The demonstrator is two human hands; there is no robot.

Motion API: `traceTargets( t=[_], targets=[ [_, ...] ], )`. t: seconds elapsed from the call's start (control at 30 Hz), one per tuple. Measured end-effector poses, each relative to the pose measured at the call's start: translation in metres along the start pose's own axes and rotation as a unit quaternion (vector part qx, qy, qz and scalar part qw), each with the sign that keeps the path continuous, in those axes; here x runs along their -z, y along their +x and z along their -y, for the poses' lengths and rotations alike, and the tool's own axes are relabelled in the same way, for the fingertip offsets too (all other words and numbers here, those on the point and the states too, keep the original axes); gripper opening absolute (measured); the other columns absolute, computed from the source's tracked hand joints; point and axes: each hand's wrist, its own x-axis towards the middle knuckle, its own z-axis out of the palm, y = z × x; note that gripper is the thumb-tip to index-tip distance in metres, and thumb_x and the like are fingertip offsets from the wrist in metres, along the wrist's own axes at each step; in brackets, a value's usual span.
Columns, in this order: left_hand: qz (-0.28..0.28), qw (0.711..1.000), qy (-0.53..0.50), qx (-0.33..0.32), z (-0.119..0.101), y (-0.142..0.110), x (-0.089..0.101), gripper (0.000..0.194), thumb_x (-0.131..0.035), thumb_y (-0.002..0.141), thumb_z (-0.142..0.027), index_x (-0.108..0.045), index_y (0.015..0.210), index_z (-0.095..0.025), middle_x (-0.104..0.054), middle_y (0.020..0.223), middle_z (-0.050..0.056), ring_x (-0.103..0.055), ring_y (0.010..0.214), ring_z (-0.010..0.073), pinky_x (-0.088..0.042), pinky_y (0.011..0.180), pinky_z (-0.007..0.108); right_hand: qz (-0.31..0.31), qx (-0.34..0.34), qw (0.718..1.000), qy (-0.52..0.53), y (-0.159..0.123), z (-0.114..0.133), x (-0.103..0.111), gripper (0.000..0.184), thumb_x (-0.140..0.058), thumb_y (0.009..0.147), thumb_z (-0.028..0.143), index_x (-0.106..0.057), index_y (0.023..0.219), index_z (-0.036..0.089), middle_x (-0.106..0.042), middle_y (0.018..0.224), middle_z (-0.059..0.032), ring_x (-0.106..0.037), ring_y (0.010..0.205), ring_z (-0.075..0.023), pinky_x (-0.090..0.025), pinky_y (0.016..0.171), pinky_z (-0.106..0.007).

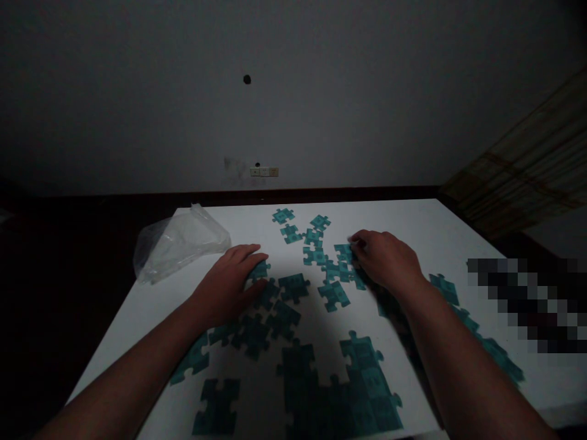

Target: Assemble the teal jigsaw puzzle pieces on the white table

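Note:
Teal jigsaw pieces lie scattered over a white table. My left hand (232,284) rests low among the left-hand pieces, its fingers stretched out and the thumb apart. Under those fingers, a puzzle piece (260,270) is partly hidden. My right hand (387,260) is closed, fingers curled and pinched at the right edge of a puzzle piece (343,252); the fingertips are partly hidden. Between the hands lie more loose pieces, among them a puzzle piece (293,288) and another puzzle piece (334,296). Nearest me is a joined puzzle section (367,382) with a gap in its upper side.
A crumpled clear plastic bag (183,244) lies at the table's left edge. More puzzle pieces (499,357) run along the right side, beyond my forearm. Behind the white table (385,214) stands a grey wall with a socket strip (265,172). A curtain (527,159) hangs at right.

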Motion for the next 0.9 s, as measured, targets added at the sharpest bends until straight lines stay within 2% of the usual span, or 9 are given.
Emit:
traceTargets(
  t=[0.37, 0.57, 0.73, 0.9],
  targets=[
    [0.000, 1.000, 0.005, 0.007, 0.001, 0.000, -0.001, 0.053, -0.068, 0.113, -0.046, -0.072, 0.164, -0.030, -0.066, 0.177, 0.010, -0.061, 0.164, 0.0393, -0.054, 0.137, 0.065, 0.004, 0.008, 1.000, 0.002, -0.002, 0.002, 0.002, 0.042, -0.055, 0.120, 0.031, -0.084, 0.150, 0.027, -0.087, 0.143, -0.0145, -0.078, 0.133, -0.0377, -0.055, 0.094, -0.043],
    [-0.005, 1.000, -0.001, 0.001, 0.002, -0.001, -0.002, 0.052, -0.068, 0.114, -0.044, -0.071, 0.164, -0.033, -0.066, 0.178, 0.008, -0.060, 0.165, 0.0370, -0.054, 0.137, 0.064, -0.001, 0.013, 1.000, 0.002, 0.000, 0.000, 0.000, 0.041, -0.056, 0.119, 0.032, -0.085, 0.148, 0.028, -0.086, 0.143, -0.0146, -0.078, 0.132, -0.0387, -0.057, 0.095, -0.044],
    [0.004, 1.000, -0.002, 0.004, 0.001, 0.000, 0.000, 0.053, -0.066, 0.114, -0.045, -0.071, 0.165, -0.030, -0.065, 0.178, 0.011, -0.059, 0.165, 0.0386, -0.053, 0.137, 0.066, 0.001, 0.011, 1.000, 0.001, 0.001, -0.001, -0.001, 0.042, -0.057, 0.119, 0.033, -0.084, 0.150, 0.027, -0.086, 0.143, -0.0148, -0.078, 0.133, -0.0372, -0.057, 0.097, -0.043],
    [0.029, 0.999, -0.001, 0.017, -0.007, 0.003, 0.009, 0.054, -0.065, 0.114, -0.046, -0.072, 0.163, -0.024, -0.065, 0.178, 0.015, -0.059, 0.165, 0.0412, -0.052, 0.137, 0.066, 0.008, 0.014, 1.000, 0.003, 0.000, 0.000, 0.001, 0.042, -0.056, 0.118, 0.034, -0.084, 0.149, 0.027, -0.086, 0.145, -0.0138, -0.079, 0.132, -0.0380, -0.058, 0.096, -0.044]
  ],
)
